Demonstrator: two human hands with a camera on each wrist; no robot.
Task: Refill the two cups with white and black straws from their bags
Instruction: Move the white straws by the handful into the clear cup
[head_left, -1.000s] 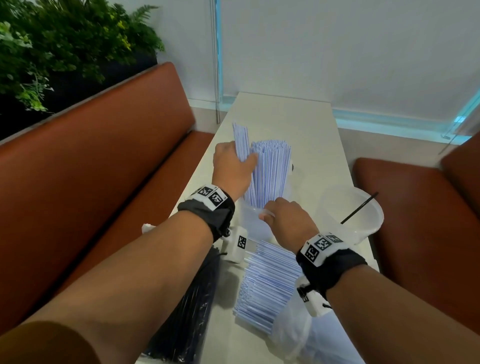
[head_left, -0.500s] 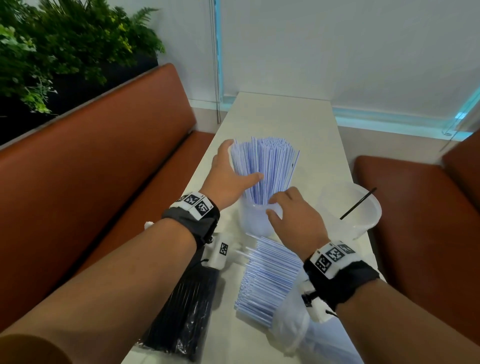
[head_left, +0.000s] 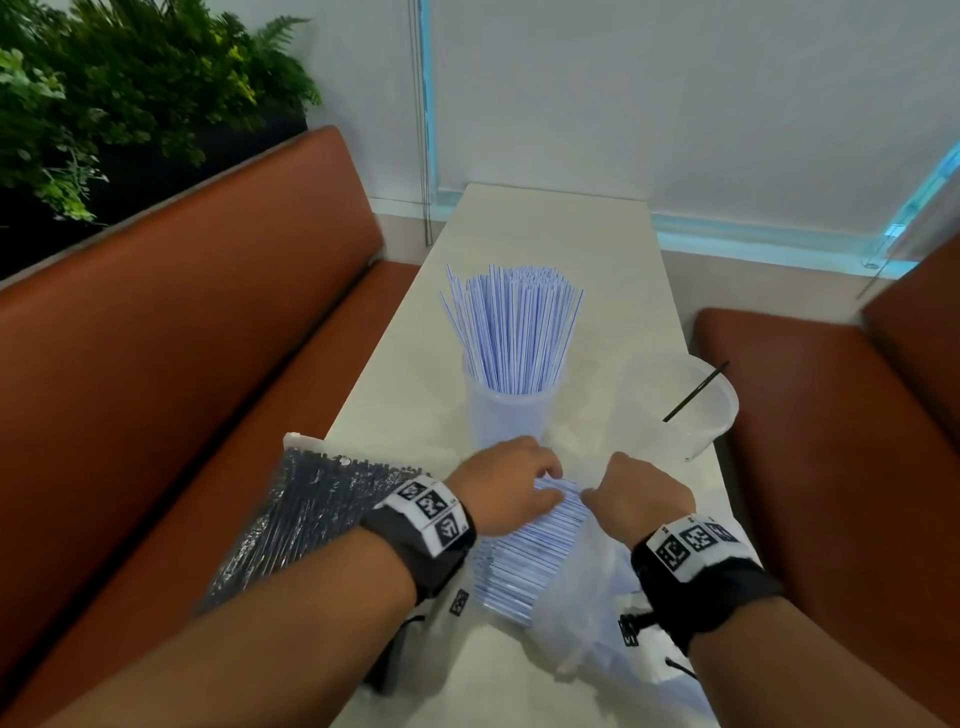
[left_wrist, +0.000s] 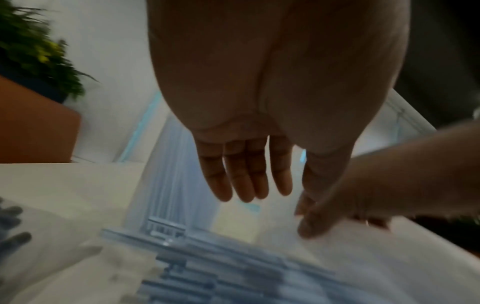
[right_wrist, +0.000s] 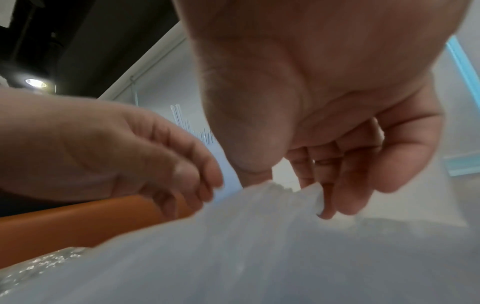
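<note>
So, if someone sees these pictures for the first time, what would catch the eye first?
Probably the tall fan of white straws standing in the clear cup at the middle of the table. Next, the two hands, left hand and right hand, over the loose white straws in their bag just in front of it. To the right stands a second cup with only one black straw.

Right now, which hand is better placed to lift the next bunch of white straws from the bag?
Left. The left hand is over the exposed white straws, its straight fingers not yet closed on them. The right hand is at the clear bag, its fingers at the bag's edge.
</note>
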